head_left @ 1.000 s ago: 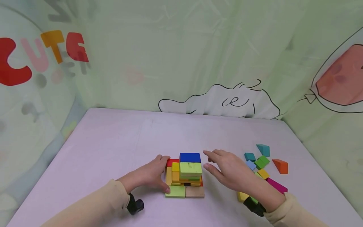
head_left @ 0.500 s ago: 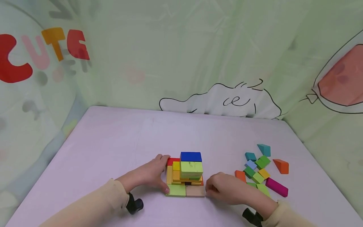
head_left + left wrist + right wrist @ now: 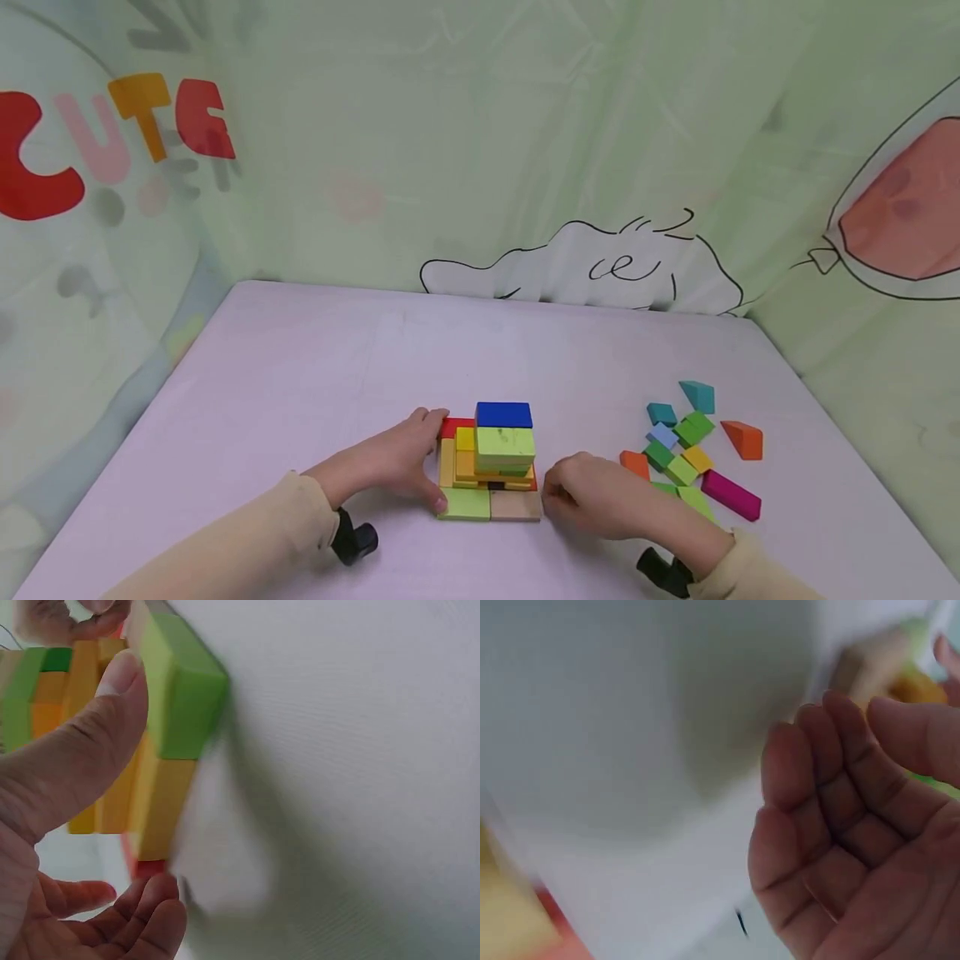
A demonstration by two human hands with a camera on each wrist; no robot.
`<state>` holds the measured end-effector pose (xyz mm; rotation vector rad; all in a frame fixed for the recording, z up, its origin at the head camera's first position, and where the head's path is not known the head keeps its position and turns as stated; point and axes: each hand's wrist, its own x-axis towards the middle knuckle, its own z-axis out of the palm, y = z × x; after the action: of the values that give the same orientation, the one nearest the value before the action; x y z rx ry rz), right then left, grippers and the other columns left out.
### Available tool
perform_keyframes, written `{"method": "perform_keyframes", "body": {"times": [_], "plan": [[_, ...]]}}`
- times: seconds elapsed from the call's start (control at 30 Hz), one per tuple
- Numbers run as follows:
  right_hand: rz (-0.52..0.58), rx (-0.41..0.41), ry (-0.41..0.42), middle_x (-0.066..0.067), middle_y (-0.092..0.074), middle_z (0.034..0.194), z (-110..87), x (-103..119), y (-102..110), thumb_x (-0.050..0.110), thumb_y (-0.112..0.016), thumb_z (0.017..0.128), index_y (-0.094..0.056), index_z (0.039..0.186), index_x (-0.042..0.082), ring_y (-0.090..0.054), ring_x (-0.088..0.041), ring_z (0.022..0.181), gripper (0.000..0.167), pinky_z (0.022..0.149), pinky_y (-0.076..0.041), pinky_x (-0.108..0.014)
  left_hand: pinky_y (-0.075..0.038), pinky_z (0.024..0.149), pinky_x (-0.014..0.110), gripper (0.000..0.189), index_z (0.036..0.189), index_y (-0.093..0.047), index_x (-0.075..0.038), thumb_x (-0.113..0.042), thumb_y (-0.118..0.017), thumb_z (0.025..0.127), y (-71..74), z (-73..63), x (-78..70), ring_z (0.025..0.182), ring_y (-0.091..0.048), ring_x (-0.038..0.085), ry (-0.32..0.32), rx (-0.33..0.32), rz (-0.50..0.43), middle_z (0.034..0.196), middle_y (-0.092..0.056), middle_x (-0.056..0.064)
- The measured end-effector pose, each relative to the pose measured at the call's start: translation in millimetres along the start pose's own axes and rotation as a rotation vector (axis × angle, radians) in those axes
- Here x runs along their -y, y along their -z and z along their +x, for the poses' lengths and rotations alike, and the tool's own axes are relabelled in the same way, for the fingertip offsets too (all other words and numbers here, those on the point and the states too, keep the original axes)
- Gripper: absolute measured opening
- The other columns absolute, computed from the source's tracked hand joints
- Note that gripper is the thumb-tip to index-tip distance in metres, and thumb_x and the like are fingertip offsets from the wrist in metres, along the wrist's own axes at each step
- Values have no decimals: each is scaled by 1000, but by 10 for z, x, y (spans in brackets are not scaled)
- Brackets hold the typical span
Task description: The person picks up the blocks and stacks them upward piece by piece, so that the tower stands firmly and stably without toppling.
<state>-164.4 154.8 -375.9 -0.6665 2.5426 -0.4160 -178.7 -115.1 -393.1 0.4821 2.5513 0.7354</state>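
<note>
A stepped stack of toy building blocks [image 3: 504, 447] stands on the table, topped by a blue block [image 3: 503, 414]. My left hand [image 3: 401, 460] braces its left side, thumb at the light green block [image 3: 464, 503] in the front corner and fingers by the red block [image 3: 456, 427] at the back. In the left wrist view the thumb lies along the green block [image 3: 191, 690], its palm holding nothing. My right hand [image 3: 600, 497] has bent fingers, its fingertips right at the outer side of the tan block [image 3: 514, 505]. Within that palm, the right wrist view shows nothing held.
Right of the stack lie loose blocks, among them a magenta block [image 3: 731, 494], an orange wedge [image 3: 743, 439], a teal wedge [image 3: 697, 395] and a yellow block [image 3: 698, 458]. The lilac table [image 3: 337, 350] ends at a printed curtain [image 3: 495, 125] behind.
From above and right of the stack, my right hand has come down to the tan block's side, its fingers now bent. My left hand has stayed at the stack's left side.
</note>
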Motion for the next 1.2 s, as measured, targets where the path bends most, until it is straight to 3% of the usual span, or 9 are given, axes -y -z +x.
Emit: {"method": "perform_keyframes", "body": {"times": [0.13,0.2,0.27,0.37,0.5,0.9,1.2], "plan": [[-13,-219,-41,1,-73,97,-126,134,186,9,-71,94,-74,109,8,-64,-13,83,15,76,-61,-30,-49,111,52,104,155,-33,3,-33,-91,76,55,-141,-124,132,-50,33,-23,-81,-30,147,-46,23],[1,-319,-17,-4,-73,113,-188,210,219,9,-69,96,-69,124,6,-68,-19,98,28,84,-63,-35,-46,112,56,99,156,-30,5,-33,-85,83,31,-239,-224,141,-43,38,-49,-130,-91,154,-39,26],[40,-366,-13,-11,-67,131,-227,276,191,10,-68,97,-59,139,3,-67,-28,117,44,93,-60,-44,-40,115,59,95,157,-25,8,-33,-79,90,-32,-332,-318,147,-36,42,-78,-154,-174,161,-29,28],[112,-351,-29,-16,-58,146,-256,358,125,11,-66,98,-48,150,1,-58,-37,133,56,99,-57,-51,-30,120,63,92,158,-15,10,-32,-70,97,-128,-427,-412,155,-20,45,-131,-141,-301,167,-14,29],[137,-332,-80,-18,-54,150,-235,430,59,11,-68,96,-45,151,0,-55,-41,136,61,99,-56,-54,-23,122,65,87,159,-10,10,-32,-61,102,-196,-458,-471,158,-7,44,-177,-135,-376,169,-5,28],[125,-330,-87,-17,-55,150,-219,475,12,11,-70,95,-47,150,-2,-57,-39,134,61,96,-57,-52,-20,124,62,79,159,-5,10,-28,-50,107,-201,-481,-553,160,-3,38,-180,-123,-376,170,2,25],[109,-334,-75,-19,-54,150,-235,431,31,13,-70,95,-46,150,-2,-56,-41,135,62,97,-57,-53,-20,124,61,77,159,-8,12,-22,-53,106,-180,-464,-552,159,-5,40,-163,-138,-336,170,0,27]]}}
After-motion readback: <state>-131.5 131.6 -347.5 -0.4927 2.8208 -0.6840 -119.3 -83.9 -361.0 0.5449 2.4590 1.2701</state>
